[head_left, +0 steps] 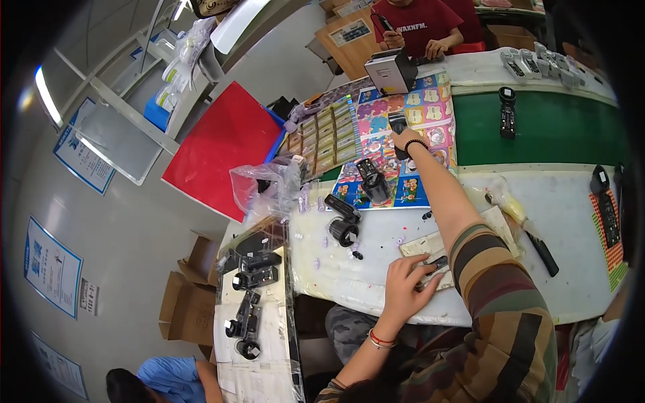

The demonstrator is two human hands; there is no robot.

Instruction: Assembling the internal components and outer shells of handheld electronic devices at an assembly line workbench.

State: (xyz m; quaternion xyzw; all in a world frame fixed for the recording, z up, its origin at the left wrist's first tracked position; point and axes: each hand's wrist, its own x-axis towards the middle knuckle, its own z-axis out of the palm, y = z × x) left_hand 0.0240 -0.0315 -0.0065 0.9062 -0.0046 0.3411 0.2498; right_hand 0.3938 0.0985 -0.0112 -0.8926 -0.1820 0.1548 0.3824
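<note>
My right arm reaches far across the table, and my right hand is wrapped round a black handheld device with a silvery end, over a colourful printed sheet. Nearer to me, the fingers of my left hand hold a small dark elongated part against a worn pale board; its details are too small to tell. Left of my right hand, a black device with a rounded, glossy dark body sits on the sheet. Closer still lie a black elongated housing and a round black unit.
Several black devices lie on the left side table. A clear plastic bag and a partitioned tray are at the back left. A black-handled tool lies right. Across the table, a person works behind a white-and-black box.
</note>
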